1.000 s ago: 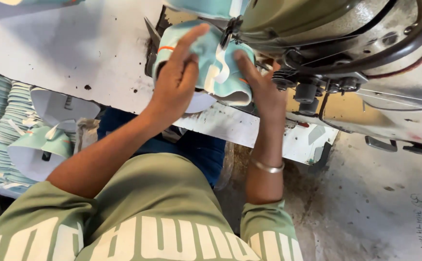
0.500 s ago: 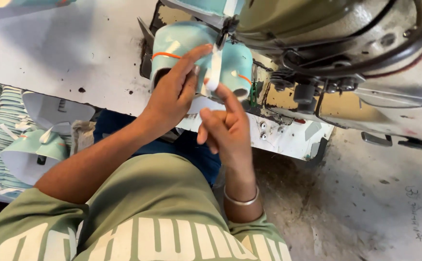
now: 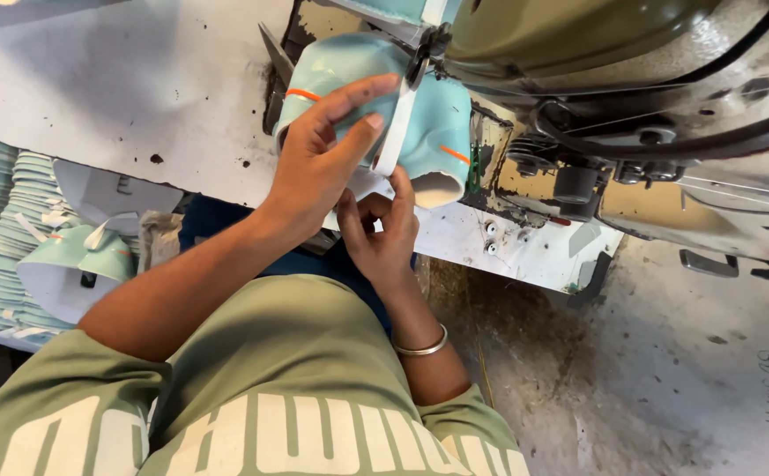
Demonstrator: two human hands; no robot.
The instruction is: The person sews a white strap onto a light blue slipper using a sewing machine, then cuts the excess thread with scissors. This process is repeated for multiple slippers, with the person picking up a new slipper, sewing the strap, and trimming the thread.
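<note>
Turquoise and curved, the cap piece (image 3: 362, 97) sits on the sewing machine (image 3: 596, 79) at the near edge of the white table (image 3: 120, 97). From the head view we see our left hand (image 3: 318, 167) spread over it, fingers pressing (thumb on the white tape (image 3: 393, 132)). Our right hand (image 3: 380, 234) pinches that tape's lower end just beneath. Stacked pieces (image 3: 5, 229) lie at the table's left edge.

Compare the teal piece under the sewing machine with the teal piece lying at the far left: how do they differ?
The teal piece at the machine is pressed by the left hand, with the right hand below it; the loose teal piece lies untouched on stacked pieces. The first shows orange marks; the second shows none. Both are teal with a white strip.
</note>
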